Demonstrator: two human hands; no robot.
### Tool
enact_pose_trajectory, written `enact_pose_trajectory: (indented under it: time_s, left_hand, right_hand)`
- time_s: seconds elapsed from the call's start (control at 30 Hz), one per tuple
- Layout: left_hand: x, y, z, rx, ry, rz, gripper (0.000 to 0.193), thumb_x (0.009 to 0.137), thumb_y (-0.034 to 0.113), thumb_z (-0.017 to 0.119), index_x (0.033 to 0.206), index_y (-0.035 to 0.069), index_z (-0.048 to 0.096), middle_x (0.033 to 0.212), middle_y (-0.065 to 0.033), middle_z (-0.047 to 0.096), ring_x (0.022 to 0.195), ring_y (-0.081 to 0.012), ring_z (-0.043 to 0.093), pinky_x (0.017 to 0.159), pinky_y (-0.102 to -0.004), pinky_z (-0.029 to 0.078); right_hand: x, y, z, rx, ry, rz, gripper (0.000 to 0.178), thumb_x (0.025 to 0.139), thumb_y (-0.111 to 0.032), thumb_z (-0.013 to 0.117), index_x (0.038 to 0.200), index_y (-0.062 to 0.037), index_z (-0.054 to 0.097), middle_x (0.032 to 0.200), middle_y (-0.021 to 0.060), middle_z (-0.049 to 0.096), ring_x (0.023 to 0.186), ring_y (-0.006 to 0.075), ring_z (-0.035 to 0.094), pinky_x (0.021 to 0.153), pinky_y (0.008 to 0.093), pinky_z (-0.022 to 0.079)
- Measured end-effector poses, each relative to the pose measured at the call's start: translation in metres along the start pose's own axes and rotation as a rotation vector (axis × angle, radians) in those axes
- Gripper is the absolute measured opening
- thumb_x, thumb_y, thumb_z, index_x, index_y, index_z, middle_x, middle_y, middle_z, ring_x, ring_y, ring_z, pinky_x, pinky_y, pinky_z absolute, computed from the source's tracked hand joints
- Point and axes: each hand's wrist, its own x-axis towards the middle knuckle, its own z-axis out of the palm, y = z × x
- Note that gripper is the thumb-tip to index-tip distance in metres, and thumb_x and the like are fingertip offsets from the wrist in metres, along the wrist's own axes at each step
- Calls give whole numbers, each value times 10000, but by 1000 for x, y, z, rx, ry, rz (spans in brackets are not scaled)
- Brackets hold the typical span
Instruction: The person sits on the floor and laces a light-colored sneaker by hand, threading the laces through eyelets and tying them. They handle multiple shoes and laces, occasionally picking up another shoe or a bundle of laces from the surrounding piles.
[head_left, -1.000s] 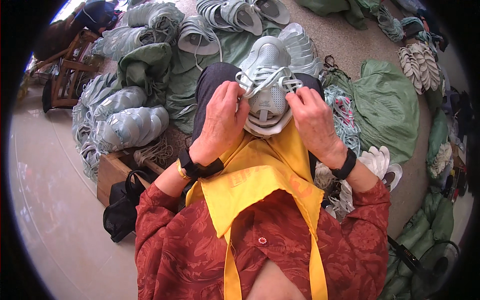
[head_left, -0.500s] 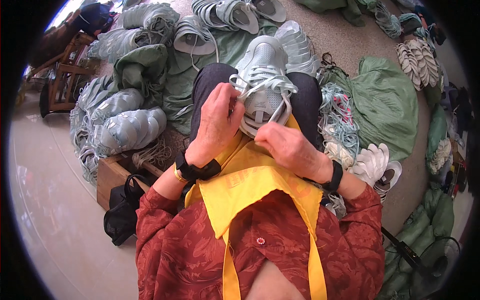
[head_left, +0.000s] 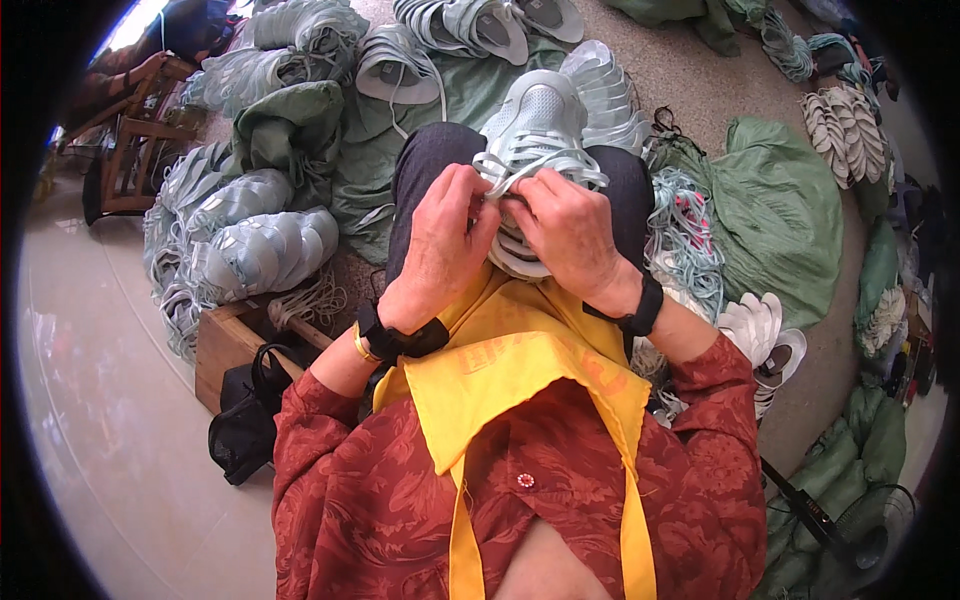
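Note:
A pale grey-green shoe upper (head_left: 541,105) rests between my knees, toe pointing away from me. Its light shoelace (head_left: 545,153) crosses the front in several loose rows. My left hand (head_left: 446,235) is at the left edge of the lacing, thumb and fingers pinched on the lace. Close beside it, my right hand (head_left: 572,230) reaches over the middle of the upper, its fingers also closed at the lace. Both hands nearly meet there and cover much of the upper's near part. A yellow apron (head_left: 500,385) lies over my lap.
Stacks of similar uppers (head_left: 265,250) lie on the left, with more (head_left: 470,25) at the far side. A wooden box (head_left: 225,350) and a black mask-like item (head_left: 240,425) are near my left. Laces (head_left: 685,235), a green sack (head_left: 775,220) and white pieces (head_left: 755,330) lie right.
My right hand has moved up and left, from the near end of the upper to the lacing next to my left hand. The left hand stays by the lace.

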Motion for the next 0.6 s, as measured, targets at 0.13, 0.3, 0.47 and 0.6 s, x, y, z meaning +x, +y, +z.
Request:
enact_pose_trajectory:
  time_s: [0.13, 0.3, 0.47, 0.6]
  left_hand:
    - [-1, -4, 1, 8, -25, 19, 176, 858, -24, 634, 1007, -13, 541, 911, -175, 539, 806, -369, 583, 690, -439, 482]
    - [-1, 0, 3, 36, -30, 86, 177, 847, -37, 632, 996, -8, 542, 909, -178, 529, 853, -402, 564, 729, -461, 472]
    - [-1, 0, 5, 24, -27, 90, 190, 842, -43, 638, 1005, -7, 548, 906, -178, 522, 852, -400, 560, 731, -464, 468]
    - [-2, 1, 5, 42, -36, 91, 177, 857, -40, 639, 1006, -9, 550, 906, -175, 519, 842, -394, 560, 721, -460, 468]
  right_hand:
    - [5, 0, 1, 75, 56, -41, 85, 870, -78, 707, 937, -46, 665, 859, 113, 635, 749, 324, 675, 638, 405, 534]
    - [-4, -5, -11, 68, 8, -21, 71, 841, -13, 689, 884, -39, 638, 825, 115, 622, 722, 335, 659, 614, 412, 519]
    - [-45, -10, -46, 206, -83, 109, 71, 846, -1, 690, 852, -22, 622, 800, 129, 617, 704, 345, 648, 598, 412, 499]
    - [-69, -9, -60, 275, -131, 292, 70, 862, -30, 718, 844, -19, 651, 781, 122, 639, 672, 310, 636, 586, 375, 481]
